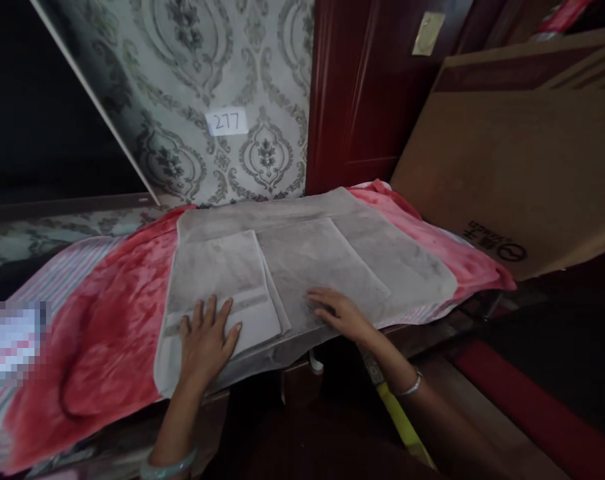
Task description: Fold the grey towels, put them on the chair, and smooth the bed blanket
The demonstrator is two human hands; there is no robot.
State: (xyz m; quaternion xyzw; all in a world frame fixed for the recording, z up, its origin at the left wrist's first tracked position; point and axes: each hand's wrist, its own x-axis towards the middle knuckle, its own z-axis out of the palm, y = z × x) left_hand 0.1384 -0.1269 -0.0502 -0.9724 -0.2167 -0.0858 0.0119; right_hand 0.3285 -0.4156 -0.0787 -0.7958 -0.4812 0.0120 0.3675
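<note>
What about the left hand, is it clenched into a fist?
No, the left hand is open, fingers splayed over the pale grey sheet.

The left hand (pixel 205 343) covers part of the pale folded piece (pixel 217 267), and its arm (pixel 175 427) gets chopped by the bottom edge around 7 o'clock. Right forearm (pixel 399 367) kinda fades into murk at 4-5. Dark screen (pixel 47 100) at 10 runs off the left and top, cardboard box (pixel 482 167) at 2-3 off the right. Blurry red thing (pixel 565 17) at 2, cut by the top edge, no clue what. Pixelated patch (pixel 15 343) between 8 and 9 is unreadable. Red blanket's (pixel 107 313) middle is hidden under the grey sheet (pixel 402 253).
</note>
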